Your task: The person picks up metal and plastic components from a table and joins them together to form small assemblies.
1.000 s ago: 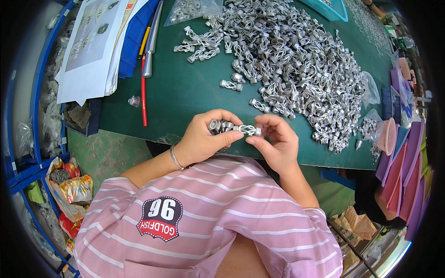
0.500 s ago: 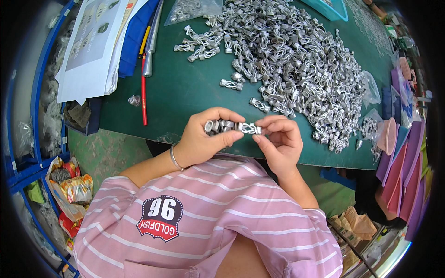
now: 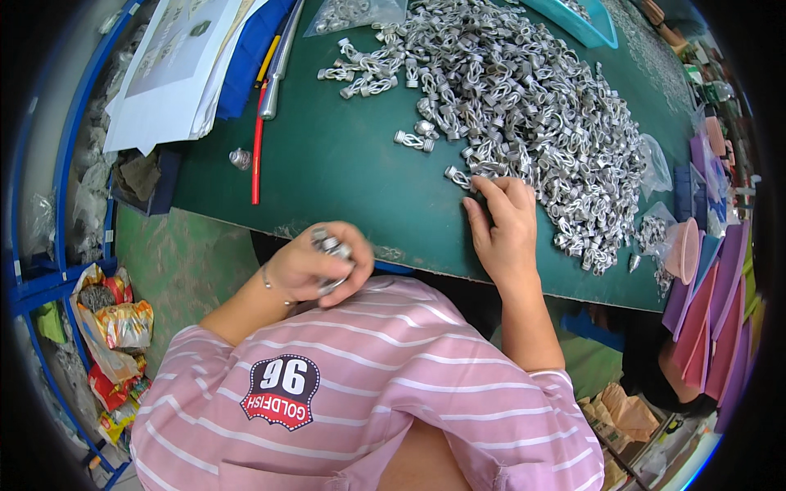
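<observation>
My left hand (image 3: 332, 260), slightly blurred near the table's front edge, is closed around several small silver metal pieces (image 3: 331, 245). Over at the near edge of a large pile of silver metal pieces (image 3: 524, 106), my right hand (image 3: 506, 225) reaches in with thumb and index finger apart. Its fingertips are at a loose piece (image 3: 458, 177) and its neighbours; no piece shows between them. The pieces have ribbed ring ends joined by looped open strands. Another loose piece (image 3: 413, 141) lies left of the pile.
The green table (image 3: 368, 164) carries a red pencil-like stick (image 3: 257, 159), a metal rod (image 3: 277, 86), papers (image 3: 168, 74) and a plastic bag of rings (image 3: 348, 15). A turquoise basket (image 3: 602, 29) stands at the far right. Blue shelving (image 3: 61, 188) borders the left; coloured bins (image 3: 712, 303) the right.
My hands have separated. The left moved down and left with its metal pieces; the right let go of the piece between them and moved up to the pile's edge.
</observation>
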`<state>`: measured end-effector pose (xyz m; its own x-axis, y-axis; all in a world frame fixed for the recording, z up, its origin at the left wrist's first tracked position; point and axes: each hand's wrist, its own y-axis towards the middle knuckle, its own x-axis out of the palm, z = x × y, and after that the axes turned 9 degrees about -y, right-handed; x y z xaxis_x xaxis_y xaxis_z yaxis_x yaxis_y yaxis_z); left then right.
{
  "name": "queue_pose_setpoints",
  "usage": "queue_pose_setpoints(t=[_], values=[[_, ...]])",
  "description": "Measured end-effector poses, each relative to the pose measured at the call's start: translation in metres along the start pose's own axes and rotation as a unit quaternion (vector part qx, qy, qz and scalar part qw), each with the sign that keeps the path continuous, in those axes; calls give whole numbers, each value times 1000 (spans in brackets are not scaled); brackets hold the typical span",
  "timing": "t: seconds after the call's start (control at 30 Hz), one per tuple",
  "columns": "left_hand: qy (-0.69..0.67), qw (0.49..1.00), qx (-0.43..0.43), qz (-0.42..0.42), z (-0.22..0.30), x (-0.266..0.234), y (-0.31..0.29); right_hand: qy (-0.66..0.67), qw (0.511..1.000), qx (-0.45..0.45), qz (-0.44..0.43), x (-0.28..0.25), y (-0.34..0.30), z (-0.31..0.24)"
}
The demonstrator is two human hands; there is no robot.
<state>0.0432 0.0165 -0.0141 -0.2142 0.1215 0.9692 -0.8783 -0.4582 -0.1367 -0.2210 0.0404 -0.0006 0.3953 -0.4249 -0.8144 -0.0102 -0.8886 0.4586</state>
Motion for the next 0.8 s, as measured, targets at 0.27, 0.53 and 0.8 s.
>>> queue_pose_setpoints(t=[0.27,0.53,0.8], values=[[181,929,-75,315,-23,-62,-13,-60,997,-36,38,15,-6,5],[280,881,46,379,-50,-128,80,-43,995,-49,70,16,-7,7],[628,714,2,310,-66,-119,85,3,998,-28,48,12,-8,4]])
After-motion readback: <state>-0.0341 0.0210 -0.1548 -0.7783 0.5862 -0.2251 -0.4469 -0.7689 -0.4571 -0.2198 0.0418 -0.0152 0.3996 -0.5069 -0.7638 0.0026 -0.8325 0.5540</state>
